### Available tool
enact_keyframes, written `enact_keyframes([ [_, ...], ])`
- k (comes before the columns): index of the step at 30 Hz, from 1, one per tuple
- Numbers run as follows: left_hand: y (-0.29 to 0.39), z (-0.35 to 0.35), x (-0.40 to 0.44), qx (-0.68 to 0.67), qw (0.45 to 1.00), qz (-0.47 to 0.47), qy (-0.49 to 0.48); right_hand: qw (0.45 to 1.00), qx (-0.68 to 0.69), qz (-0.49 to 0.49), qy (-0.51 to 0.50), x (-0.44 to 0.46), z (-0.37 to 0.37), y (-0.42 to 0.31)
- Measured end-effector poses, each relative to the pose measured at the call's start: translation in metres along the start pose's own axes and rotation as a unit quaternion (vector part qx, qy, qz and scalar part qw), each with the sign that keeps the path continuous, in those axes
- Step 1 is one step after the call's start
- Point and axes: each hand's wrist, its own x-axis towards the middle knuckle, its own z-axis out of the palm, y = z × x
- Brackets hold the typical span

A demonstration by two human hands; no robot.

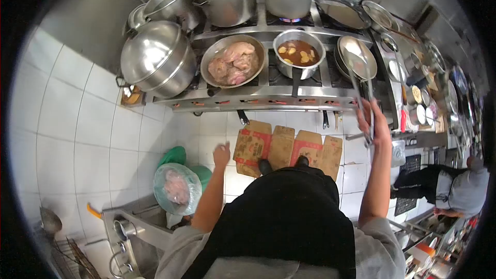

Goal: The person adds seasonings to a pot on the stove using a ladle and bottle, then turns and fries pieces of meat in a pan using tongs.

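Observation:
My right hand [376,120] is closed around a pair of long metal tongs [370,93], whose arms reach up over the stacked frying pans [357,54] at the stove's right. Whether the tips touch the pan cannot be told. Low on the left, my left hand [222,156] hangs over the tiled floor with fingers curled and nothing visible in them. On the front burners stand a pan of raw-looking meat pieces [235,63] and a saucepan [298,75] of brown broth with pale yellowish slices.
A domed steamer pot [155,57] stands front left, tall stockpots [225,0] behind. One burner flame [289,20] is lit. Flattened cardboard [283,144] lies underfoot. Beside my left arm sits a plastic-lined bin [194,188] holding pinkish contents. Another person [460,191] is at the far right.

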Motion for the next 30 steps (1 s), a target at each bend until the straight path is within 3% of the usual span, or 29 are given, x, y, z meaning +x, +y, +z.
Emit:
enact_keyframes([
  [1,0.046,-0.035,0.023,-0.026,0.996,-0.045,0.074,0.999,0.006,0.018,0.047,-0.022,-0.009,-0.001],
  [2,0.067,-0.056,0.049,0.001,0.993,-0.048,0.109,0.999,-0.009,0.004,-0.038,-0.032,-0.037,0.005],
  [3,0.081,-0.072,0.077,-0.010,0.989,-0.048,0.139,0.998,-0.029,0.007,0.050,-0.044,-0.054,0.015],
  [5,0.104,-0.099,0.136,-0.067,0.987,-0.039,0.138,0.999,-0.028,0.017,-0.004,-0.075,-0.058,0.007],
  [7,0.147,-0.132,0.163,0.005,0.988,-0.038,0.149,0.999,-0.016,0.031,0.008,-0.088,-0.076,0.007],
  [9,0.166,-0.141,0.184,0.087,0.991,-0.040,0.090,0.999,-0.029,0.022,0.025,-0.097,-0.079,0.000],
  [13,0.179,-0.133,0.210,0.144,0.988,-0.032,-0.053,0.997,-0.016,-0.005,0.072,-0.115,-0.100,-0.003],
  [17,0.182,-0.113,0.199,0.176,0.984,-0.025,-0.007,0.998,-0.015,-0.009,0.054,-0.135,-0.123,-0.005],
  [20,0.194,-0.087,0.185,0.177,0.983,-0.020,0.052,0.994,0.010,-0.024,0.107,-0.139,-0.132,-0.003],
  [30,0.191,-0.086,0.198,0.180,0.981,-0.048,0.046,0.994,-0.001,-0.046,0.096,-0.123,-0.132,0.000],
])
